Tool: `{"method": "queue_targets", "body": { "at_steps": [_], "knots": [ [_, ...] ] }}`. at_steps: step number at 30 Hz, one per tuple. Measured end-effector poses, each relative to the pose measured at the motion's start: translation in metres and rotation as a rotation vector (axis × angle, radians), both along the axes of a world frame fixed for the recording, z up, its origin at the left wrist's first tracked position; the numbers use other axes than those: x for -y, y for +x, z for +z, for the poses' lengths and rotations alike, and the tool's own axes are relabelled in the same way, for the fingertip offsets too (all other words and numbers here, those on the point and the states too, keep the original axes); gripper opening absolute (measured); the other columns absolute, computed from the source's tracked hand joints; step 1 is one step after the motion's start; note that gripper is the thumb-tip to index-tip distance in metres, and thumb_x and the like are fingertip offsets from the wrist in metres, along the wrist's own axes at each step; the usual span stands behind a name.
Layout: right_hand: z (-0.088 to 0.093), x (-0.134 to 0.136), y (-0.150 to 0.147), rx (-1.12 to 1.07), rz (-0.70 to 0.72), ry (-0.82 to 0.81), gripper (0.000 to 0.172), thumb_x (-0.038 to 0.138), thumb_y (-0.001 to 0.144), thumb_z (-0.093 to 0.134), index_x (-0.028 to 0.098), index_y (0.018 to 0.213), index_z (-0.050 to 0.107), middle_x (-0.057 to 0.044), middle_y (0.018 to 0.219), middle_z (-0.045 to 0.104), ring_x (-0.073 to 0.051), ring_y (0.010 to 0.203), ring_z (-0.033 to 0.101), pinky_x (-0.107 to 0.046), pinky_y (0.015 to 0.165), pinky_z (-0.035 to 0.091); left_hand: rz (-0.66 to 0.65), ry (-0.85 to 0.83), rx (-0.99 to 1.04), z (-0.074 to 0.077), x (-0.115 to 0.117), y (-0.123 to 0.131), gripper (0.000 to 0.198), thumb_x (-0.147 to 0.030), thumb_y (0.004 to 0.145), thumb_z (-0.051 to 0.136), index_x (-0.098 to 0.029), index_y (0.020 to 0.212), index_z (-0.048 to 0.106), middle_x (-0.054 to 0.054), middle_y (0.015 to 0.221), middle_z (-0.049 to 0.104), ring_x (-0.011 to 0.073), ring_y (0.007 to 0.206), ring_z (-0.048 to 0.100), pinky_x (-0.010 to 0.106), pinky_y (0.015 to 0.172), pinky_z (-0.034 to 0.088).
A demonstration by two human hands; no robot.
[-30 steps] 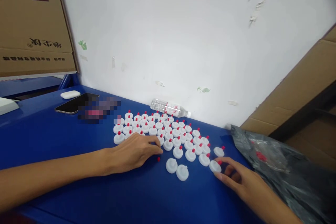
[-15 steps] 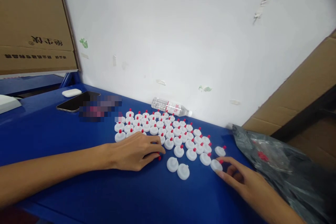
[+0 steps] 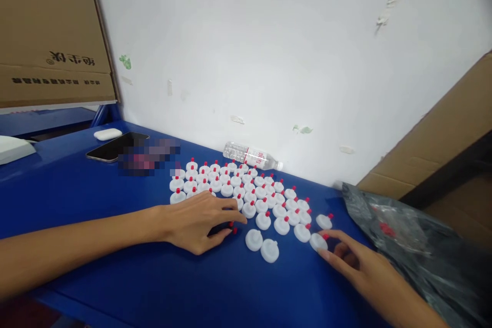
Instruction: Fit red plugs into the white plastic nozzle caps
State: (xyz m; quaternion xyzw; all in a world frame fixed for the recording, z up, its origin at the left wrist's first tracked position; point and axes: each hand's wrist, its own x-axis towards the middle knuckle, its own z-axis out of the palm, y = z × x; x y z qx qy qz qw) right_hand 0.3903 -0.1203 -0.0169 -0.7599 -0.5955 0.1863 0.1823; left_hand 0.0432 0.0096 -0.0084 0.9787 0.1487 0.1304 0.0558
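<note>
Many round white caps with red tips stand in rows on the blue table. Two white caps without red tips lie in front of them. My left hand rests on the table at the near left of the rows, thumb and fingers apart, beside small red pieces. Its palm hides part of the rows. My right hand pinches a red-tipped white cap at the right end, between thumb and index finger. Another red-tipped cap lies just behind it.
A clear plastic bottle lies against the wall. A phone and a white case are at the left. At the right is a grey plastic bag with a clear packet of red pieces on it.
My left hand's thumb and fingers have spread apart, and more of the small red pieces shows between them. My right hand stays at the same cap. The view has shifted slightly.
</note>
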Motion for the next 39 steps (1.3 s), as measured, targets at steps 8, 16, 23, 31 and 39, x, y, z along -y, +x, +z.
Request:
{"method": "queue_targets", "body": {
  "at_steps": [8,16,23,31,39],
  "knots": [
    [-0.001,-0.002,0.000,0.008,-0.001,-0.047,0.058,0.070,0.080,0.047,0.028,0.116,0.066,-0.001,0.076,0.069,-0.021,0.067,0.064,-0.030,0.065,0.049,0.011,0.054,-0.071,0.001,0.002,-0.001,0.050,-0.015,0.088,0.051,-0.030,0.135,0.052,0.003,0.113,0.066,0.0156,0.063,0.059,0.031,0.060,0.040],
    [-0.002,0.000,0.002,0.013,0.012,-0.045,0.058,0.069,0.082,0.045,0.028,0.118,0.065,-0.001,0.076,0.068,-0.020,0.066,0.064,-0.030,0.065,0.050,-0.018,0.057,-0.104,0.002,0.003,0.000,0.048,-0.012,0.093,0.047,-0.031,0.136,0.050,0.002,0.109,0.066,0.0149,0.061,0.057,0.032,0.057,0.036],
    [0.002,-0.001,-0.005,-0.015,0.007,-0.049,0.059,0.065,0.075,0.055,0.028,0.121,0.067,-0.001,0.082,0.068,-0.019,0.066,0.063,-0.029,0.064,0.050,-0.017,0.081,-0.067,-0.001,0.001,0.000,0.044,-0.015,0.092,0.051,-0.029,0.134,0.052,0.002,0.108,0.066,0.0141,0.064,0.060,0.031,0.055,0.038],
    [0.004,0.001,-0.009,-0.010,0.060,-0.022,0.045,0.064,0.081,0.056,0.027,0.104,0.069,0.000,0.072,0.068,-0.019,0.062,0.064,-0.028,0.059,0.051,-0.020,0.102,-0.051,-0.001,0.001,0.000,0.048,-0.011,0.088,0.051,-0.028,0.133,0.053,0.002,0.104,0.066,0.0127,0.057,0.055,0.029,0.054,0.037],
    [0.025,-0.002,-0.030,-0.038,0.090,0.324,0.042,0.062,0.079,0.066,0.027,0.101,0.070,-0.006,0.106,0.078,-0.025,0.090,0.076,-0.025,0.061,0.059,0.034,0.108,0.021,-0.001,0.003,-0.001,0.050,-0.012,0.083,0.051,-0.025,0.131,0.052,0.002,0.106,0.066,0.0140,0.060,0.058,0.030,0.054,0.037]
  ]
}}
